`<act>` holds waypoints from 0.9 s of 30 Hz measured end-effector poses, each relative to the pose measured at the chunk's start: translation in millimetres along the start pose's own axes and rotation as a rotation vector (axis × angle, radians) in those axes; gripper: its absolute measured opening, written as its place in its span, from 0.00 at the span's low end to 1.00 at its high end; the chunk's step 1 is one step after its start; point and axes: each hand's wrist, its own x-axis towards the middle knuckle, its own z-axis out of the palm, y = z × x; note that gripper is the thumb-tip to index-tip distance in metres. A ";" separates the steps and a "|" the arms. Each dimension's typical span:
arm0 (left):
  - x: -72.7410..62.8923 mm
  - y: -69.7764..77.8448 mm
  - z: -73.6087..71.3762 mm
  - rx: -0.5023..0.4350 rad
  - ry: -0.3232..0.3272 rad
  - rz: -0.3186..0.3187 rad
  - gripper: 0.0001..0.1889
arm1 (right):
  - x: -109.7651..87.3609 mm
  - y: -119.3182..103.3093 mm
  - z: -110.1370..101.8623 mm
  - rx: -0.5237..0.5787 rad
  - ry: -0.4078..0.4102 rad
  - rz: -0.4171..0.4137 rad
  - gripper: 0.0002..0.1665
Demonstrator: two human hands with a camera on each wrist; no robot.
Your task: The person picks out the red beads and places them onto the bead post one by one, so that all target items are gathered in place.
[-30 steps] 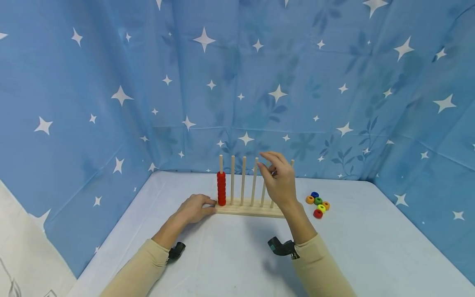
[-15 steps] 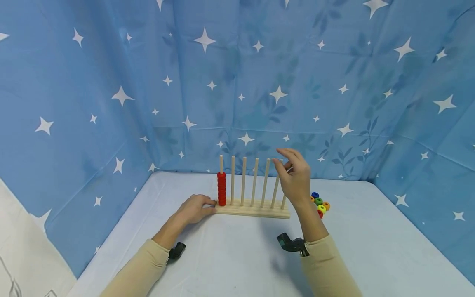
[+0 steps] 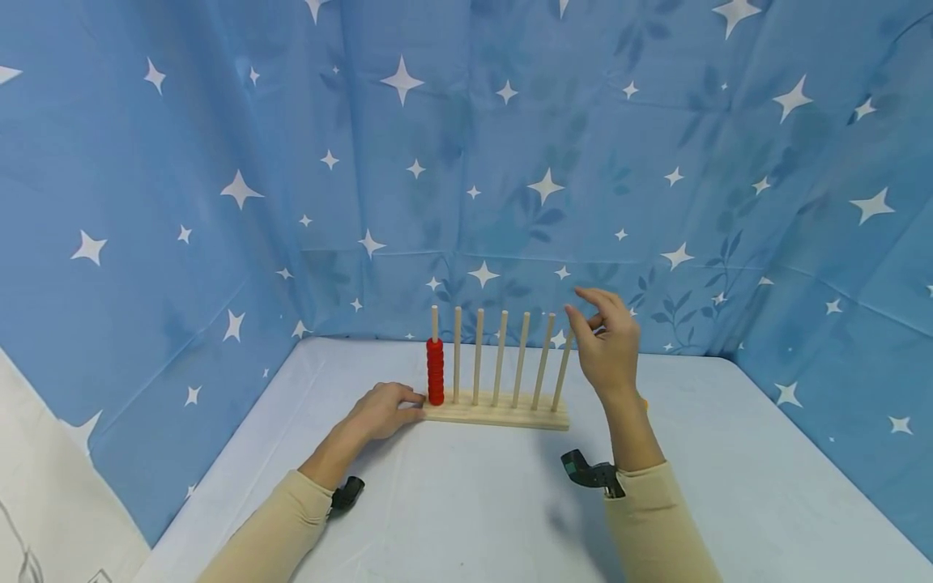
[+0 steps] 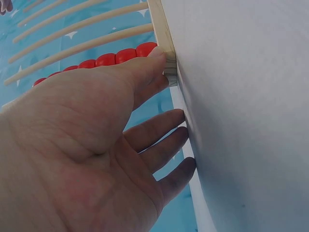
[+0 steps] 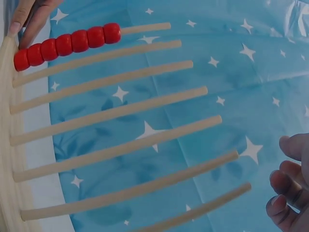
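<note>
A wooden bead rack (image 3: 503,414) stands upright on the table, with a row of several bare pegs (image 5: 116,113). Several red beads (image 3: 435,372) are stacked on its leftmost peg, the top of which pokes out above them. My left hand (image 3: 381,410) pinches the left end of the base between thumb and index finger; its other fingers (image 4: 166,145) are spread straight, their tips at the table. Raised beside the top of the rightmost peg, my right hand (image 3: 611,348) has a gap between thumb and loosely bent fingers (image 5: 285,186), with nothing between them.
An orange bead (image 3: 645,404) peeks out behind the right wrist, which hides the table there. A white cloth covers the table (image 3: 452,502). Blue star-patterned curtain (image 3: 466,219) hangs along the back and both sides.
My right hand has moved right along the peg tops, from the middle pegs to beyond the last one, now covering most of the loose coloured beads. The left hand and rack stay still.
</note>
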 end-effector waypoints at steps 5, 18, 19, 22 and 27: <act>-1.0 0.2 -0.3 0.013 -0.001 0.005 0.15 | 0.6 5.4 -7.0 -0.011 0.011 -0.002 0.16; -0.4 1.3 -0.1 0.007 0.006 0.013 0.15 | 0.5 20.8 -23.4 -0.108 -0.042 0.059 0.18; -0.4 1.0 0.0 0.008 0.007 0.015 0.15 | 0.7 20.8 -24.6 -0.112 -0.052 0.065 0.18; 0.1 0.0 0.4 0.011 0.008 0.018 0.15 | 0.1 22.7 -28.5 -0.123 -0.087 0.087 0.18; -0.1 -0.3 1.1 0.017 0.005 0.020 0.15 | -2.7 30.4 -35.4 -0.154 -0.163 0.144 0.20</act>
